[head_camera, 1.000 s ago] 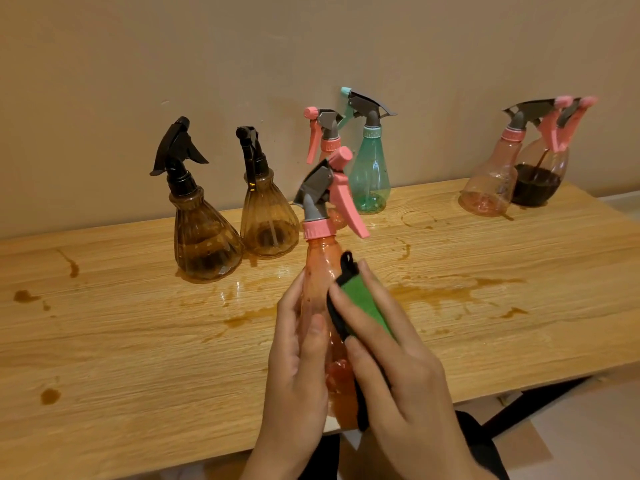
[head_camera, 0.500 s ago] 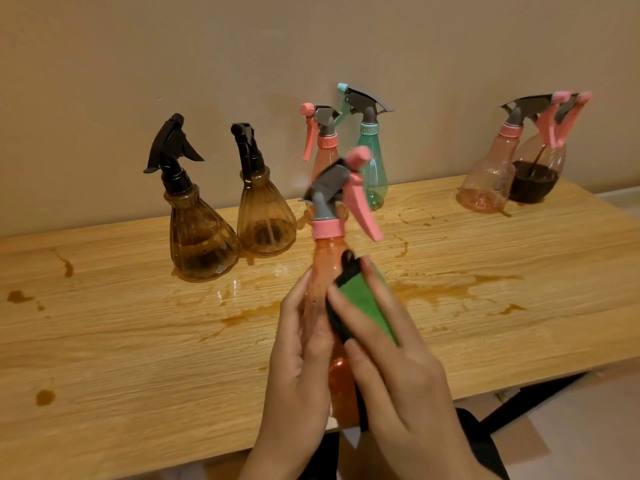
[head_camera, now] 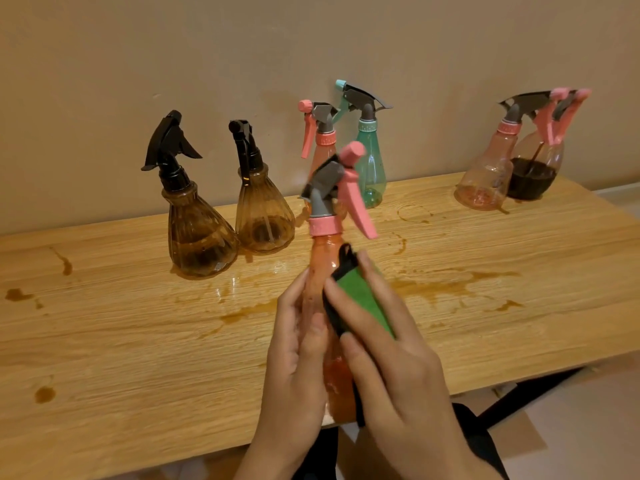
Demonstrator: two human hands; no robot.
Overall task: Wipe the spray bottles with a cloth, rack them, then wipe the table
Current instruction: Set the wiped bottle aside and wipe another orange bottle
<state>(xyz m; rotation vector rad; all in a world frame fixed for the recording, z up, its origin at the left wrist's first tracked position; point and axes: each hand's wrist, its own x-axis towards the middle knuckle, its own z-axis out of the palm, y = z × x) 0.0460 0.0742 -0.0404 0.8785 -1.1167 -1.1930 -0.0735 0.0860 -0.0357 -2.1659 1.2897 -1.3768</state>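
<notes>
Now | step: wiping the pink bottle (head_camera: pixel 323 261), held up above the front of the table (head_camera: pixel 138 341) | left hand (head_camera: pixel 294 358) grips its body | right hand (head_camera: pixel 391 362) holds the green cloth (head_camera: pixel 363 303) flat on its side | tip: turn bottle under cloth, reach neck and base, likely slippery

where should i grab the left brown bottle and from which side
I'd take the left brown bottle by its narrow neck, just under the black sprayer, coming from the front left. It stands upright, its ribbed body flares wide toward the base, the other brown bottle crowds its right side, and the wall is behind it.
</notes>
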